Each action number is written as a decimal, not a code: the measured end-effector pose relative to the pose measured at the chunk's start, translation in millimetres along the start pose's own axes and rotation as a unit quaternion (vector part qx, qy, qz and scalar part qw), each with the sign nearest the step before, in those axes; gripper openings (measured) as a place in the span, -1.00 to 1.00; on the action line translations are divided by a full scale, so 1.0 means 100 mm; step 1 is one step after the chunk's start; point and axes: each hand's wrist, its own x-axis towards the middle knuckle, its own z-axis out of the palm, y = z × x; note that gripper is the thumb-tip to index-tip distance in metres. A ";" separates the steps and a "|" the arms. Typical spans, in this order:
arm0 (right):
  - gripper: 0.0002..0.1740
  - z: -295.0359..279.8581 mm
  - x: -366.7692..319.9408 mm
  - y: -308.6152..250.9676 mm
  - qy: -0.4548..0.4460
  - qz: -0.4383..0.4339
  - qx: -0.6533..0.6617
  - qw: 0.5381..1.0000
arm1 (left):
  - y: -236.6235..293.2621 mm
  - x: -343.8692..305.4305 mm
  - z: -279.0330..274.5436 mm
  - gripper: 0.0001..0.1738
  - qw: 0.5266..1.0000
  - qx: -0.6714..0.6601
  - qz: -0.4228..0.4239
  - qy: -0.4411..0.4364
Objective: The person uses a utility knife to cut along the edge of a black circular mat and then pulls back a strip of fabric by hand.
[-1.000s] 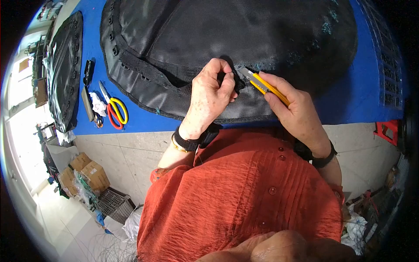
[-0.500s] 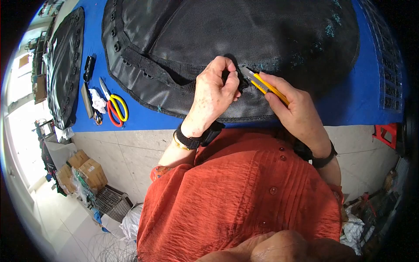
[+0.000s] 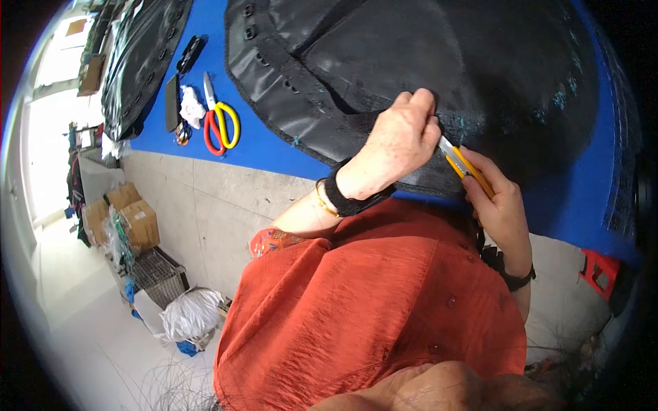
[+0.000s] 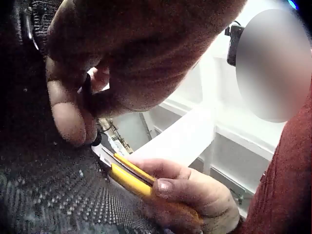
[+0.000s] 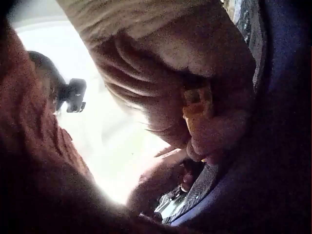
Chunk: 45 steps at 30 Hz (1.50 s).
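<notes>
In the head view my right hand [image 3: 499, 202] grips a yellow utility knife [image 3: 469, 169], its blade out and angled toward my left hand [image 3: 401, 145]. The left thumb and fingers pinch a dark bit of the black mesh fabric [image 3: 425, 55], which is spread over the blue table [image 3: 267, 147]. Seen from the left wrist, the knife's metal tip [image 4: 101, 155] is right at the pinched fingertips [image 4: 70, 122], close to the mesh surface. The right wrist view shows the yellow handle end [image 5: 197, 109] within the right palm. Bluish thread bits [image 3: 558, 99] dot the fabric.
Left of the fabric lie red-and-yellow-handled scissors [image 3: 223, 130], crumpled white tissue [image 3: 192, 106] and a black tool [image 3: 190, 55]. Another black panel [image 3: 140, 68] lies farther left. Cardboard boxes [image 3: 137, 222] stand on the floor; a red stool [image 3: 600, 274] is at right.
The head view has turned, so the table things appear farther right. My left hand has rolled over, its back now covering the pinched spot. The knife stays in my right hand, blade close by.
</notes>
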 end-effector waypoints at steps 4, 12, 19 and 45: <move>-0.55 -0.01 -0.04 -0.01 -0.006 0.014 -0.005 1.000 | 0.10 0.04 -0.02 -0.64 0.995 0.084 -0.008 -0.046; -0.50 -0.01 -0.07 -0.06 -0.014 0.078 0.007 0.997 | -0.03 -0.02 -0.64 -0.54 0.966 0.208 -0.006 -0.155; -0.50 0.01 -0.08 -0.06 -0.019 0.101 0.036 0.994 | -0.30 0.14 -1.37 -0.90 0.924 0.381 0.018 -0.037; -0.55 -0.01 -0.07 0.08 -0.010 -0.026 0.016 0.999 | 0.18 0.26 -0.06 -0.60 0.986 0.160 -0.009 -0.050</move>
